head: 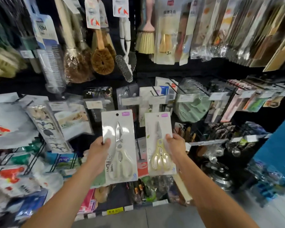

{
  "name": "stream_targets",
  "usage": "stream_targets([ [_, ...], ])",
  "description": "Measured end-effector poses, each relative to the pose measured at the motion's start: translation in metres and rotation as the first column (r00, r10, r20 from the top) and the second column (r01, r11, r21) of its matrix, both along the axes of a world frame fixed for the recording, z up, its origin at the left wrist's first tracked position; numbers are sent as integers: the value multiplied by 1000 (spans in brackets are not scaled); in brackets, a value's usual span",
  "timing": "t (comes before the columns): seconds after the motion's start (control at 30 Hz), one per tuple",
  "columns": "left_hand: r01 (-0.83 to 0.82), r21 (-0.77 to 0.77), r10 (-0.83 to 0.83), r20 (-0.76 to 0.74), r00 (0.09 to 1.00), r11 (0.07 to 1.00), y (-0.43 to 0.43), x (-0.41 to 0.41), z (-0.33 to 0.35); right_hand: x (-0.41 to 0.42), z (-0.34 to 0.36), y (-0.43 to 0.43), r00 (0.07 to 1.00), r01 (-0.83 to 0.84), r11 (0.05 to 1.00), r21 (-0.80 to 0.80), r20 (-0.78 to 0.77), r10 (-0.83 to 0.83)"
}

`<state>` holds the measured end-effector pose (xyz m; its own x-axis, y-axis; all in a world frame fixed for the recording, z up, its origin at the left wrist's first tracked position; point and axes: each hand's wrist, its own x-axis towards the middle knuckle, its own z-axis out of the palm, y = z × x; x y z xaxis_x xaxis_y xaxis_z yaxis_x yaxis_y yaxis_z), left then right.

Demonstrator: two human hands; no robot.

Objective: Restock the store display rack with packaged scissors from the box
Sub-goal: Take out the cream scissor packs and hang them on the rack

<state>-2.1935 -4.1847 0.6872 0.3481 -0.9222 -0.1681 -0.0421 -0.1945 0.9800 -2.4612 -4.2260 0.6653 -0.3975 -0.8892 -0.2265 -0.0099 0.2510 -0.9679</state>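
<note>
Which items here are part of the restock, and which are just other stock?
Job: white-handled scissors pack in left hand; yellow-handled scissors pack in right hand.
Other stock: round brush, pink-handled brush, green silicone item.

Upper middle of the frame has a round brown bristle brush (pixel 102 60) hanging on a wooden handle, with a clear spiky scrubber (pixel 125 68) on a white handle just to its right; further right a pink-handled brush (pixel 146 39) with pale bristles; top right is a packed row of long shiny packets (pixel 234 30), too blurred to read; middle right there's a stack of pale green round things (pixel 193 109) in clear wrap; far right edge a blue panel (pixel 278 142); bottom centre a yellow price tag (pixel 115 210) on the shelf edge above the grey floor (pixel 155 218).
</note>
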Motion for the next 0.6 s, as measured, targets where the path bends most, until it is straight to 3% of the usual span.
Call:
stream_targets([
  [0.3, -102, 13, 102, -56, 993, 995, -25, -31, 1, -12, 6, -53, 990, -97, 989, -116, 91, 108],
  [0.6, -143, 60, 149, -119, 982, 988, -28, -32, -12, -15, 2, -51, 993, -94, 966, -240, 48, 108],
])
